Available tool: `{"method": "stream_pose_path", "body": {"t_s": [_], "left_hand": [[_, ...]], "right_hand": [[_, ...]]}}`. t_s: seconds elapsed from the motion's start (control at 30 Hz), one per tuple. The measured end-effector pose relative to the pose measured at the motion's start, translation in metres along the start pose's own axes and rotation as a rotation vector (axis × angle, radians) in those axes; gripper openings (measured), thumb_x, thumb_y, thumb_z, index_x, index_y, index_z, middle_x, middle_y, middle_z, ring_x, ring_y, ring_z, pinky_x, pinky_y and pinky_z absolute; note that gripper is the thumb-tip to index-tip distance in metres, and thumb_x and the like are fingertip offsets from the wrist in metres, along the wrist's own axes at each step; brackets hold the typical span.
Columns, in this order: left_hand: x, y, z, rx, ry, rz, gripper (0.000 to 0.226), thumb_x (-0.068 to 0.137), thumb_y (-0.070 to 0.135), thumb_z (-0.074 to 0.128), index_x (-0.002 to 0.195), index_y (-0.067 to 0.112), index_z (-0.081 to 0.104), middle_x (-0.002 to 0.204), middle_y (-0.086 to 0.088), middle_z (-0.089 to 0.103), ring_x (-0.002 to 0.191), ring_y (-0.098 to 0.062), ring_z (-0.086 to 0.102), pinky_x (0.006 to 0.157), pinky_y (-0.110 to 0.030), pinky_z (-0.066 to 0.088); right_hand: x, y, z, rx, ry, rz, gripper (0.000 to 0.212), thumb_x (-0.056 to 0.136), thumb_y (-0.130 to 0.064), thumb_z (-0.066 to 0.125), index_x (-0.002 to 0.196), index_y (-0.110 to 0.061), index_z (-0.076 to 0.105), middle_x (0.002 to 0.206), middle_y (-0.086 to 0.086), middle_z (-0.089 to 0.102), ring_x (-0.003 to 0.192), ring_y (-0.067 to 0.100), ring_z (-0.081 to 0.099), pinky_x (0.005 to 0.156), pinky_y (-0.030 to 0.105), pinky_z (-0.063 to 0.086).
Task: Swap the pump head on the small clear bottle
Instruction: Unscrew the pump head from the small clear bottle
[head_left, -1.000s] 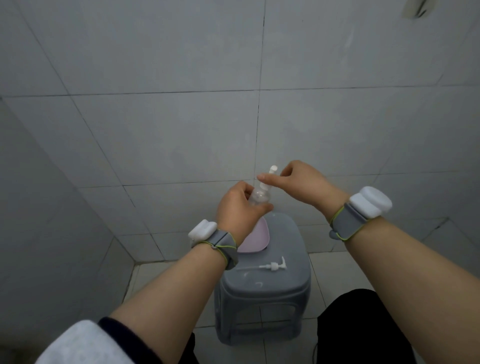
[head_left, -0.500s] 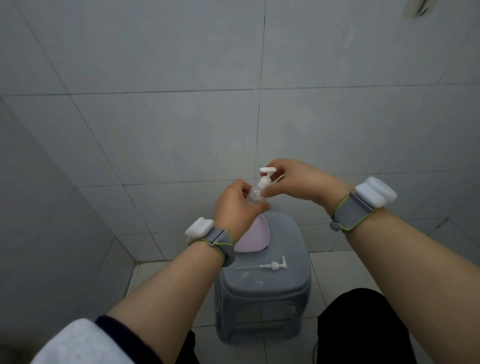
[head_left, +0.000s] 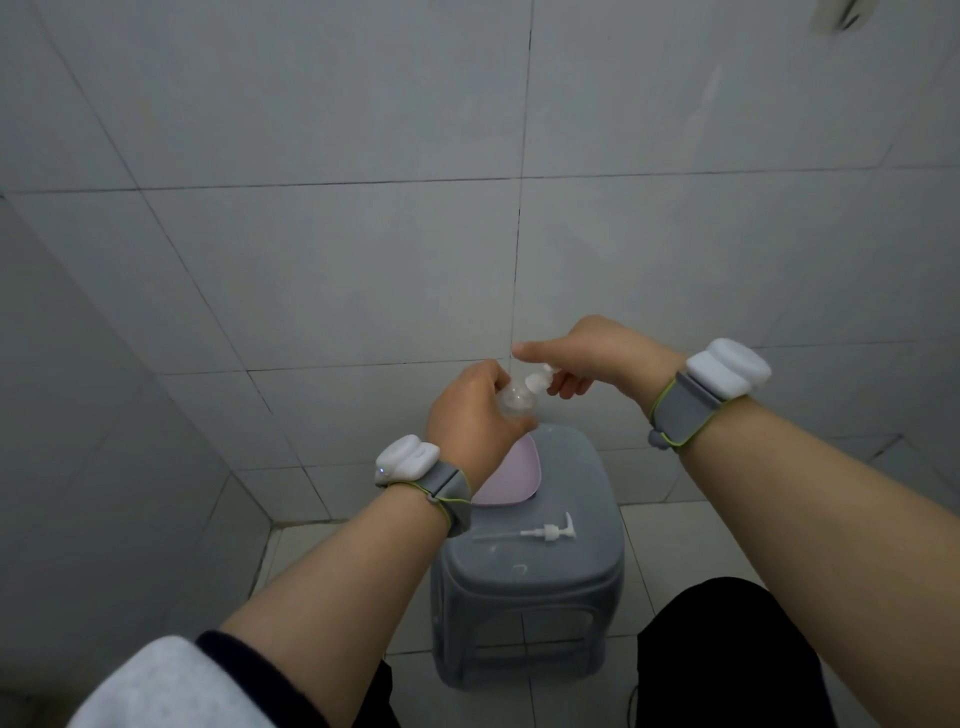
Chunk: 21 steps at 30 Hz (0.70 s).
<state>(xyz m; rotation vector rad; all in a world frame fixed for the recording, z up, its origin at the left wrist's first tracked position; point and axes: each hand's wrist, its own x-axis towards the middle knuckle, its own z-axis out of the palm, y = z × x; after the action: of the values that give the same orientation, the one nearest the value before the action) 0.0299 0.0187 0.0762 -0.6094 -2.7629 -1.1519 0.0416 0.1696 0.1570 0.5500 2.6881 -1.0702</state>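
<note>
The small clear bottle (head_left: 514, 402) is held up in the air above the far end of the grey plastic stool (head_left: 524, 566), between the two hands. The left hand (head_left: 470, 415) is wrapped around the bottle's body from the near side, fingers curled closed on it, so only the bottle's shoulder and neck show past the thumb. The right hand (head_left: 587, 358) reaches in from the right and pinches the white pump head (head_left: 540, 379) at the bottle's neck with its fingertips; the forefinger points left over the top of it. The pump head is partly hidden by those fingers and somewhat blurred, so I cannot tell whether it is seated on the neck or loose.

Below the hands, a pale pink dish (head_left: 514, 480) rests on the far part of the stool top, its left side covered by the left wrist; the visible part of it holds nothing. Nearer on the stool top lies a second white pump head (head_left: 550, 532) on its side, with its thin tube pointing left, just beside the dish and well apart from both hands.

Both wrists carry grey bands with white pods
</note>
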Motion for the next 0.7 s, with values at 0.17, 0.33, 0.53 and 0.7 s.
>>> {"method": "stream_pose_path", "body": {"t_s": [0.17, 0.33, 0.53, 0.7], "left_hand": [[-0.002, -0.003, 0.001, 0.025, -0.013, 0.017, 0.04, 0.062, 0.04, 0.08, 0.089, 0.024, 0.056, 0.087, 0.007, 0.061, 0.072, -0.016, 0.057, 0.054, -0.024, 0.033], [-0.004, -0.005, 0.003, 0.017, -0.037, 0.02, 0.041, 0.064, 0.039, 0.082, 0.093, 0.023, 0.058, 0.09, 0.004, 0.063, 0.076, -0.017, 0.059, 0.062, -0.028, 0.041], [-0.003, -0.005, 0.005, -0.012, -0.021, -0.018, 0.041, 0.063, 0.04, 0.081, 0.091, 0.024, 0.057, 0.087, 0.005, 0.062, 0.072, -0.015, 0.059, 0.057, -0.027, 0.043], [-0.001, -0.008, 0.004, -0.047, 0.034, -0.057, 0.039, 0.061, 0.042, 0.079, 0.079, 0.027, 0.047, 0.075, 0.009, 0.054, 0.063, -0.01, 0.053, 0.051, -0.027, 0.039]], "right_hand": [[0.0, 0.003, -0.002, -0.112, 0.012, -0.047, 0.033, 0.069, -0.042, 0.076, 0.056, -0.012, 0.069, 0.053, -0.002, 0.067, 0.056, 0.015, 0.056, 0.064, 0.027, 0.048], [-0.005, 0.005, -0.002, -0.159, -0.009, -0.154, 0.019, 0.068, -0.028, 0.082, 0.079, -0.016, 0.075, 0.072, -0.003, 0.067, 0.064, 0.012, 0.056, 0.055, 0.023, 0.043], [-0.006, 0.01, 0.002, -0.121, 0.048, -0.207, 0.04, 0.068, -0.035, 0.082, 0.103, -0.022, 0.067, 0.099, -0.001, 0.059, 0.082, 0.014, 0.056, 0.063, 0.025, 0.043], [-0.007, 0.01, 0.007, -0.068, 0.098, -0.007, 0.064, 0.069, -0.076, 0.06, 0.065, -0.013, 0.051, 0.062, 0.002, 0.05, 0.054, 0.017, 0.047, 0.051, 0.03, 0.034]]}}
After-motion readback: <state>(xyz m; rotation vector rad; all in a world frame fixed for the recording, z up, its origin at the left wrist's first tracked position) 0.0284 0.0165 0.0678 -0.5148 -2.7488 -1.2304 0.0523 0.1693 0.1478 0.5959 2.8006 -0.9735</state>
